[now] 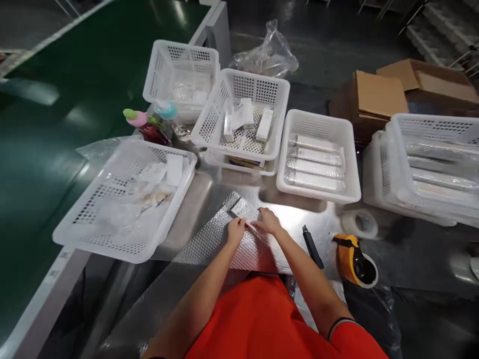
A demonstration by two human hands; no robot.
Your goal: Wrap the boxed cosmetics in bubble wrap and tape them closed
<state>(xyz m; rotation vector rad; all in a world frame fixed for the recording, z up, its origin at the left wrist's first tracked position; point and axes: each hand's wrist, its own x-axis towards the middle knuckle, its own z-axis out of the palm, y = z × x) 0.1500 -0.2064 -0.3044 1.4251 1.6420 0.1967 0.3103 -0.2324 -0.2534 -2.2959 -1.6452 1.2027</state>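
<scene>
In front of me a sheet of bubble wrap [247, 254] lies on the metal table [288, 219]. On it rests a small white box [245, 210] with a dark band at its far left end, set at a slant. My left hand [236, 232] is closed at the near side of the box, thumb and fingers pinching the bubble wrap. My right hand [268, 222] curls over the box's right side with its fingers on the wrap there. Both fingertips are partly hidden. Right of my right forearm lies a black utility knife [312, 247].
An orange tape dispenser [352, 259] and a clear tape roll [359, 223] sit at right. White baskets line the back: one with small boxes [243, 109], one with bubble-wrapped packs [316, 164]. A left basket [179, 209] holds scraps and scissors [153, 202]. Bottles [147, 127] stand behind.
</scene>
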